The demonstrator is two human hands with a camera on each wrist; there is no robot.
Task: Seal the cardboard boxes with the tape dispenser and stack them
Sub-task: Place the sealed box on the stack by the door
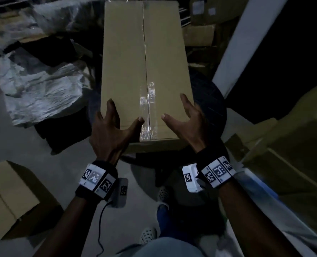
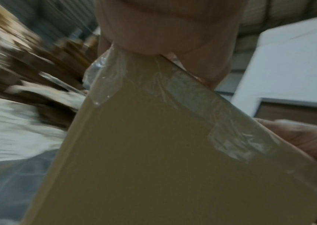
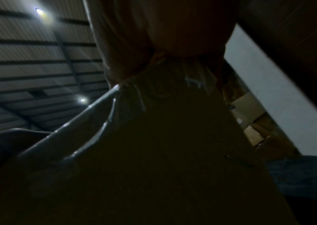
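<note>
A long closed cardboard box (image 1: 146,71) lies lengthwise away from me on a dark round stool (image 1: 211,101). Clear tape (image 1: 148,102) runs along its centre seam and over the near end. My left hand (image 1: 116,119) rests on the near left corner, thumb on top beside the tape, fingers spread along the left edge. My right hand (image 1: 180,114) mirrors it on the near right corner. In the left wrist view the box (image 2: 153,152) fills the frame with wrinkled tape (image 2: 230,137). The right wrist view shows the box (image 3: 163,152) in deep shadow. No tape dispenser is in view.
An open empty box (image 1: 9,197) stands on the floor at lower left. Crumpled white sheeting (image 1: 42,89) and dark cloth lie to the left. Larger cardboard boxes (image 1: 293,145) crowd the right, a white pillar (image 1: 246,43) rises behind them, and more boxes (image 1: 198,34) stand at the back.
</note>
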